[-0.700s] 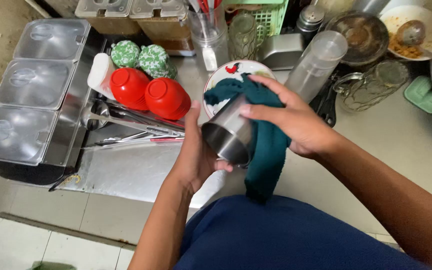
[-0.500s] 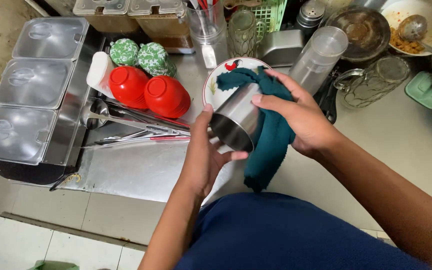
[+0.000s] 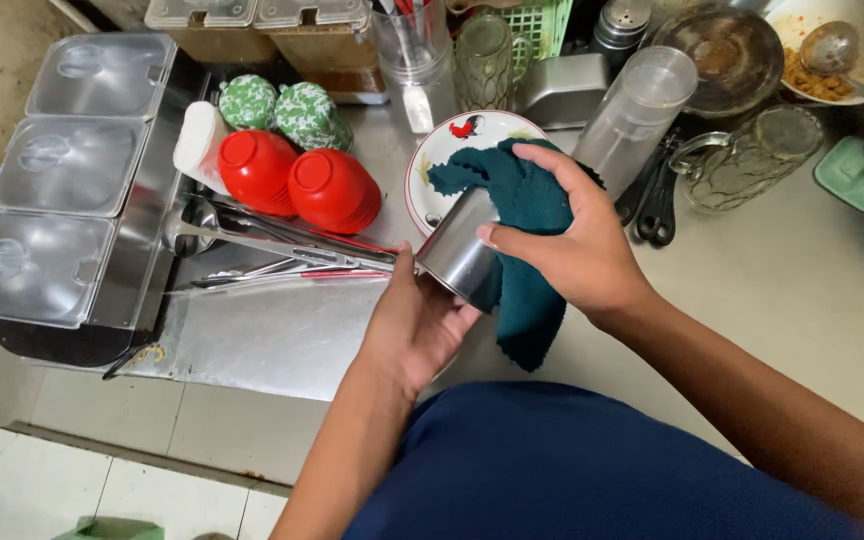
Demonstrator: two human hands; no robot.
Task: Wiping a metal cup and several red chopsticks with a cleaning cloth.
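1. Since the earlier frame the steel cup [image 3: 457, 260] has turned in the hands: its mouth, which faced down toward the person, is now hidden, and its side wall shows instead.
2. The cup is held tilted above the near middle of the desk [image 3: 812, 290], its long axis slanting from lower left to upper right, the upper end buried in the teal cloth [image 3: 527, 250].
3. The left hand [image 3: 417, 325] cups the lower end, fingers curled around it.
4. The right hand [image 3: 572, 245] presses the cloth against the cup, fingers wrapped over both.
5. Behind the cup a rooster-pattern plate [image 3: 442, 150] lies on the desk, with two overturned red bowls [image 3: 297, 180] toward the left edge.
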